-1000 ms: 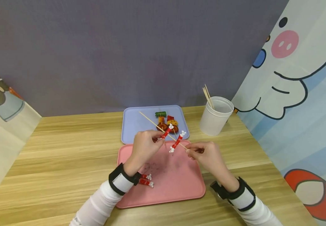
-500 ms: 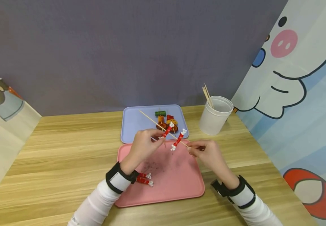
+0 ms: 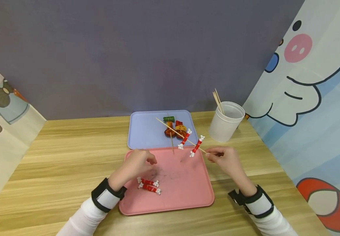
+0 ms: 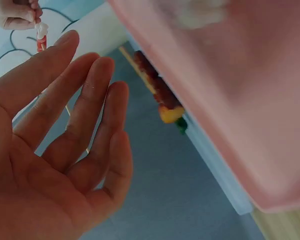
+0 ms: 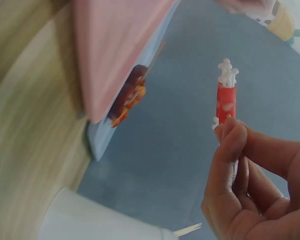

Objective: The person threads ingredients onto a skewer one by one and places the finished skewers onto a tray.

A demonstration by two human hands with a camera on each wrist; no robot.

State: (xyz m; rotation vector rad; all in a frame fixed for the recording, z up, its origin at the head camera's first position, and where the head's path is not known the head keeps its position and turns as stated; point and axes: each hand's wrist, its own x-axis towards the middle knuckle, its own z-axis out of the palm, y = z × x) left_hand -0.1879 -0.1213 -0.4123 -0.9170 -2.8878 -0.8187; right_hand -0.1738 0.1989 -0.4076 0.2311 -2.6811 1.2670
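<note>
Pinched between thumb and fingers of my right hand (image 3: 224, 160) is the lower end of a bamboo skewer (image 3: 170, 127). Two red pieces with white knobbly ends are threaded on it, an inner piece (image 3: 185, 139) and an outer piece (image 3: 197, 146) nearer the hand. In the right wrist view a red piece (image 5: 226, 100) shows just above the fingertips. My left hand (image 3: 135, 166) hovers over the left part of the pink tray (image 3: 184, 196), holding nothing; its fingers are relaxed in the left wrist view. Below it, two similar red pieces (image 3: 150, 188) lie on the tray.
Behind the pink tray, a blue tray (image 3: 146, 131) carries two loaded skewers (image 3: 170, 131) of toy food; one stick overhangs the pink tray. A white bucket (image 3: 224, 126) with several bare skewers (image 3: 218, 102) stands at the right. A grey panel (image 3: 128, 59) rises behind the table.
My left hand has let go of the inner red piece and moved down and left over the pink tray. The right hand has shifted slightly right with the skewer.
</note>
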